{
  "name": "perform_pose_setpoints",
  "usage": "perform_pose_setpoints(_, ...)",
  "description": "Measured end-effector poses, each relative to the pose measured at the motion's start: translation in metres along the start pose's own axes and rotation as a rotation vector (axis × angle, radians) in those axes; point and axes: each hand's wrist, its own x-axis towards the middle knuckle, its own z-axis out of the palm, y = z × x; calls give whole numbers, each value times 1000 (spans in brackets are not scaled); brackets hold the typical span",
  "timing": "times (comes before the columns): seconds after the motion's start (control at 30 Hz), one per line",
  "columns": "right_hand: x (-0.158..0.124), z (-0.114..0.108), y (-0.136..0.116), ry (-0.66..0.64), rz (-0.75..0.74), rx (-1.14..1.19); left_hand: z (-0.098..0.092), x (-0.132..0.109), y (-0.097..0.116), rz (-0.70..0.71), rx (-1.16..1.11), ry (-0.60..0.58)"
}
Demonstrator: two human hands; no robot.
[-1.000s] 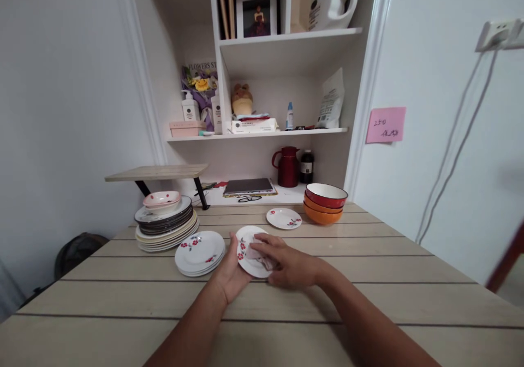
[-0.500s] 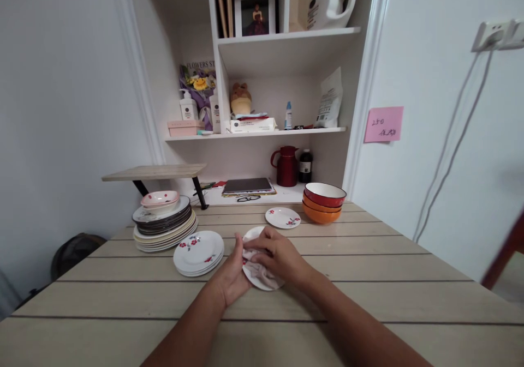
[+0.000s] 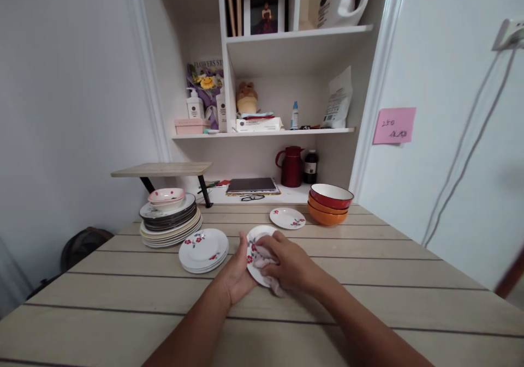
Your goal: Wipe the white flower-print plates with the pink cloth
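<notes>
A small white plate (image 3: 254, 235) with red flowers is held by its left edge in my left hand (image 3: 238, 280), thumb up along the rim and the fingers hidden beneath. Pressed on the plate's face is a pale crumpled cloth (image 3: 266, 260), gripped by the bent fingers of my right hand (image 3: 289, 260). Part of the cloth hangs over the plate's lower right rim. To the left lies a short stack of matching flowered plates (image 3: 203, 248). Another flowered plate (image 3: 287, 218) lies flat beyond my right hand.
Nested red and orange bowls (image 3: 328, 211) stand at the back right. A tall stack of plates (image 3: 174, 228) topped with pink-dotted bowls (image 3: 166, 197) sits at left, near a small raised stand (image 3: 164, 169). Behind are a laptop (image 3: 251, 185), glasses (image 3: 252, 198) and a red jug (image 3: 291, 168).
My right hand has shifted the cloth toward the plate's right side, uncovering more red flowers on the left. The whole view has moved slightly, so things appear farther right.
</notes>
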Motion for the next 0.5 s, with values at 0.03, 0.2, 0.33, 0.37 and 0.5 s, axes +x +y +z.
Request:
perform_pose_setpoints(0.03,0,4,-6,19,-64,41,1,-1,0,-8,15,-11)
perform_pose_setpoints(0.2,15,14,-9,266,-95,142,5,-2,0,-1,16,-30)
perform_pose_setpoints(0.33,20,5,12,325,32,28,6,-1,-1,14,-31,-12)
perform_pose_setpoints(0.37,20,3,16,309,75,-11,5,-1,-1,22,-43,-8)
perform_pose_setpoints(0.5,12,-2,18,173,187,-92,3,0,0,48,-53,9)
